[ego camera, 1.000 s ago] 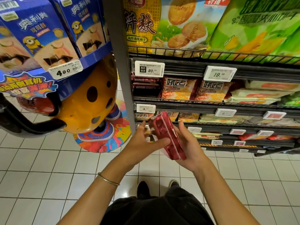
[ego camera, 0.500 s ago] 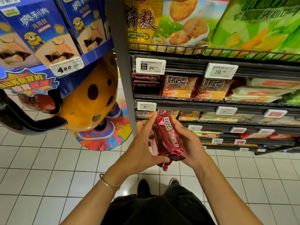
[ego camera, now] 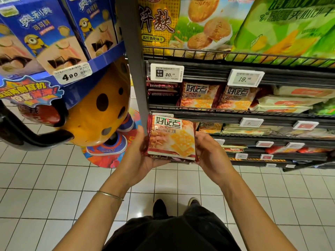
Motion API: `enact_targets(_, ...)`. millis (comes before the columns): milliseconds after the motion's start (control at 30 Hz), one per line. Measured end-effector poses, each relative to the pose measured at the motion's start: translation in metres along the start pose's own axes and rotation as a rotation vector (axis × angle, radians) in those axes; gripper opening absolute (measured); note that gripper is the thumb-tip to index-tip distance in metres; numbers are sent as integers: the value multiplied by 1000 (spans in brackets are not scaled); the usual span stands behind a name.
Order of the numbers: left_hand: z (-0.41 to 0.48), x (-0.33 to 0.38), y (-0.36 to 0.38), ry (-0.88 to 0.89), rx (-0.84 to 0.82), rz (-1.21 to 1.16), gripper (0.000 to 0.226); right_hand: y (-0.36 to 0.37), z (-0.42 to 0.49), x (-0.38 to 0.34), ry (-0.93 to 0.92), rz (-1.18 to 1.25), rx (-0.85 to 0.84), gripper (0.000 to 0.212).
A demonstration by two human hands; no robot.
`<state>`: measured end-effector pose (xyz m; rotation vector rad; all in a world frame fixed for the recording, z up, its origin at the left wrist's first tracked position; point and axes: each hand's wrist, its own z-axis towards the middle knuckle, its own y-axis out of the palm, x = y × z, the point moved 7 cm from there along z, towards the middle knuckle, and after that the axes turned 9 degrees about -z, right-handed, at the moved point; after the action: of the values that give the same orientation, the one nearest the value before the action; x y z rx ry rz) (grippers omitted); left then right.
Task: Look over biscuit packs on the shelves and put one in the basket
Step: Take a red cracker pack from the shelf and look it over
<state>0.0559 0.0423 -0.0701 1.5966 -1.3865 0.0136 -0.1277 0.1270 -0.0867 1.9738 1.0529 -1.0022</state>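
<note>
A red biscuit pack (ego camera: pixel 171 137) with pictured almonds and crackers faces me, held in front of the shelves. My left hand (ego camera: pixel 140 156) grips its left edge and underside. My right hand (ego camera: pixel 210 153) grips its right edge. Matching packs (ego camera: pixel 199 96) stand on the wire shelf (ego camera: pixel 235 113) above it. No basket is in view.
A grey upright post (ego camera: pixel 135 57) borders the shelving on the left. A blue display (ego camera: pixel 54 42) of boxed biscuits and an orange spotted figure (ego camera: pixel 97 113) stand at left. Price tags (ego camera: pixel 166 72) line the shelf rails. White tiled floor (ego camera: pixel 45 187) lies below.
The pack has turned from edge-on and back-facing to its front side facing me, and both hands have shifted to its two side edges.
</note>
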Motion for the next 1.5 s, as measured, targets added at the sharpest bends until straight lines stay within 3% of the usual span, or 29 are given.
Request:
enact_targets(133, 5, -9, -14, -141, 67, -79, 45, 6, 0, -1, 10, -51, 22, 9)
enact_targets(267, 1, -27, -25, -350, 177, -252, 49, 11, 4, -7, -2, -146, 80, 20)
enact_targets(400, 3, -43, -23, -415, 170, -357, 58, 15, 7, -8, 46, -248, 88, 9)
enact_targets(467, 6, -45, -22, -415, 151, -302, 54, 12, 6, -7, 96, -235, 67, 19)
enact_targets(600, 19, -33, -26, -322, 128, -60, 38, -1, 1, -11, 86, -172, 56, 22)
enact_targets(800, 41, -9, -15, 3, 196, 562, 14, -15, 4, -20, -71, -406, 173, 25)
enact_targets(833, 44, -5, -9, 71, 218, 610, 17, -17, 6, -26, -129, -434, 200, 26)
enact_targets(900, 48, -2, -2, 161, 309, 664, 55, -17, 12, -41, -234, -498, 252, 30)
enact_targets(967, 53, -11, 8, 92, 322, 544, 95, -12, 18, -55, -341, -526, 303, 38)
enact_targets(1033, 57, -23, 29, -69, 204, 306, 107, -2, 23, -69, -477, -569, 309, 43)
enact_targets(1100, 63, -23, 52, -122, 72, 162, 95, 7, 30, -79, -568, -633, 260, 45)
enact_targets(1167, 73, -12, 69, -56, 12, 111, 71, 13, 36, -86, -623, -704, 181, 52)
enact_targets(1300, 84, 6, 87, 16, 88, 46, 49, 8, 52, -101, -641, -687, 71, 55)
enact_targets(1400, 85, 8, 99, 56, 137, 35, 41, -16, 62, -113, -623, -671, 249, 45)
enact_targets(1500, 88, 13, 103, 152, 233, 62, 69, -51, 74, -122, -531, -764, 533, 23)
